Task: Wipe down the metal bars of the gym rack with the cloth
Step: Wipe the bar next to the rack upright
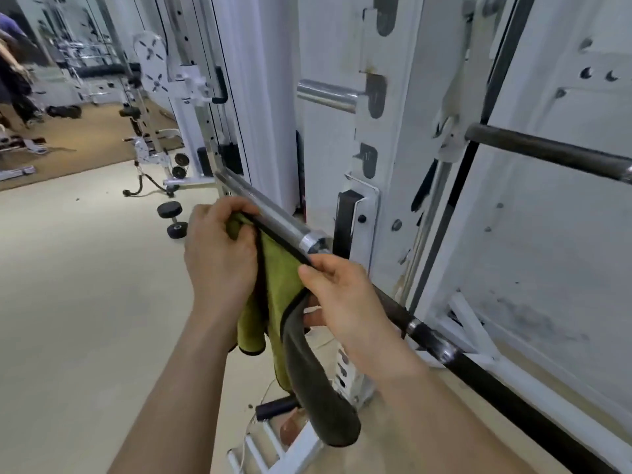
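Pinching the cloth point(280, 278) by its top hem with left hand point(219, 248) and right hand point(345, 302), both curled on it. Stretched along the near side of the bar point(273, 215), running far-left to near-right; left hand nearer the free end.

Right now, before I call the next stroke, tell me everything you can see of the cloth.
The cloth is soft, towel-like fabric, olive green on one face and dark grey on the other, with black edging. Its top edge is pulled taut along the underside of the chrome bar sleeve, apparently against it. The left hand grips the upper end; the right hand pinches the edge near the sleeve's collar. The rest hangs loose, grey face folding outward below.
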A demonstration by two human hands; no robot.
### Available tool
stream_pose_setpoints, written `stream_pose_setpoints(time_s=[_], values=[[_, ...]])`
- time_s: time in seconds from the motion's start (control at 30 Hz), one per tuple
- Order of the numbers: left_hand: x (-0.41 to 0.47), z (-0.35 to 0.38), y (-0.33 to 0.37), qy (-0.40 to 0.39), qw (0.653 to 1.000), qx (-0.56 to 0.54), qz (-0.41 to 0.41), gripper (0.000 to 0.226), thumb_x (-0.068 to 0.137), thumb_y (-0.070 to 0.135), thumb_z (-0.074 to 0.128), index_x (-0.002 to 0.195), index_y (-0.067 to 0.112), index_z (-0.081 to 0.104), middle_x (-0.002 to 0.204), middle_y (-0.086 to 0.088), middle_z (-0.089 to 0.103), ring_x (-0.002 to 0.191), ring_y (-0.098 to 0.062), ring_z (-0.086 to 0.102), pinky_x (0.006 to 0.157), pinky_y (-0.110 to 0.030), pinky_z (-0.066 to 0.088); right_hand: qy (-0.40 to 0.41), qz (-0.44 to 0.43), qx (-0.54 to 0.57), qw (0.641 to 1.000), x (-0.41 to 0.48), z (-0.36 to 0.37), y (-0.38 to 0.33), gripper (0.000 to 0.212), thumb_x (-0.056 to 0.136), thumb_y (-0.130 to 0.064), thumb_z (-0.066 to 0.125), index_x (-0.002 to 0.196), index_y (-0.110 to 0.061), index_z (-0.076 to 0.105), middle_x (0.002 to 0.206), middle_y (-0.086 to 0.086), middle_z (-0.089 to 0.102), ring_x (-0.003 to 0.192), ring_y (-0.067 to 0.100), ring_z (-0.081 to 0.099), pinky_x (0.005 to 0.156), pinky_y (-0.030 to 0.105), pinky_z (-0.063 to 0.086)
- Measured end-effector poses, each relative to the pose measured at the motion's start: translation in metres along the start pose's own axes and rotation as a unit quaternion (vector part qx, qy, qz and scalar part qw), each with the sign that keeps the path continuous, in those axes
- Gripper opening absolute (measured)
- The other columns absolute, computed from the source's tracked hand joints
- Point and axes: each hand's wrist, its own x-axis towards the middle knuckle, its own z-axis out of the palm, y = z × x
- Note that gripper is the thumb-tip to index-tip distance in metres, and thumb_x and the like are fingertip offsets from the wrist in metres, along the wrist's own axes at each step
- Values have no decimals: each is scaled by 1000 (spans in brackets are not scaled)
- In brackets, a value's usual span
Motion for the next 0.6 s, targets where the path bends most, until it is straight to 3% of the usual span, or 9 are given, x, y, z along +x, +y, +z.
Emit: stream_pose_setpoints(time_s=[0.1,0.17,0.23,0.27,0.33,0.4,0.47,0.53,0.6], values=[[70,12,-19,8,999,-35,14,36,75,0,50,90,30,60,102,-2,53,85,0,43,74,-1,32,26,-3,50,998,56,41,-11,21,101,-10,45,107,-7,64,86,8,70,76,20,69,64,35,59],[110,28,-19,9,996,-71,44,35,73,-2,47,93,25,58,104,-4,50,88,-4,44,76,0,31,72,-20,71,995,90,56,-21,21,101,-7,44,104,-11,64,84,4,70,76,18,69,66,33,60],[136,51,-16,-19,990,-114,83,37,73,-4,49,96,24,51,108,-5,46,89,3,44,79,-2,32,143,-34,100,984,118,57,-19,23,101,-5,44,99,-14,64,85,7,72,77,22,70,67,34,61],[143,64,-17,-56,984,-133,101,41,74,-7,52,99,25,46,109,-3,43,90,7,44,80,-3,34,187,-49,70,979,128,52,-13,21,100,-6,46,98,-15,65,88,10,72,81,27,70,71,39,61],[148,89,-30,-168,966,-127,153,48,73,-10,56,106,23,47,113,-1,41,91,4,46,83,-6,38,249,-79,-150,953,141,35,8,14,97,-15,50,98,-18,64,86,9,71,81,30,68,74,45,58],[144,106,-59,-334,916,-37,221,50,73,-7,59,116,19,55,120,-1,48,107,-9,49,89,-13,36,227,-75,-420,876,146,21,30,9,94,-17,54,100,-17,61,86,3,66,80,26,63,69,41,52],[132,117,-89,-500,809,124,283,63,78,13,64,137,24,46,144,2,41,134,-17,36,105,-27,32,203,-66,-544,812,147,15,47,19,92,-18,59,110,-14,61,96,4,61,86,25,59,72,38,51],[115,126,-108,-541,721,272,337,86,83,36,64,152,27,14,161,5,11,148,-15,8,117,-45,17,214,-67,-569,791,145,11,60,32,90,-26,64,118,-10,61,98,6,55,84,24,56,73,36,52],[101,137,-112,-498,704,314,397,96,81,45,65,153,24,4,162,4,5,149,-16,4,119,-51,7,227,-64,-579,780,141,9,67,44,86,-34,66,121,-9,59,94,6,52,78,22,53,67,33,50]])
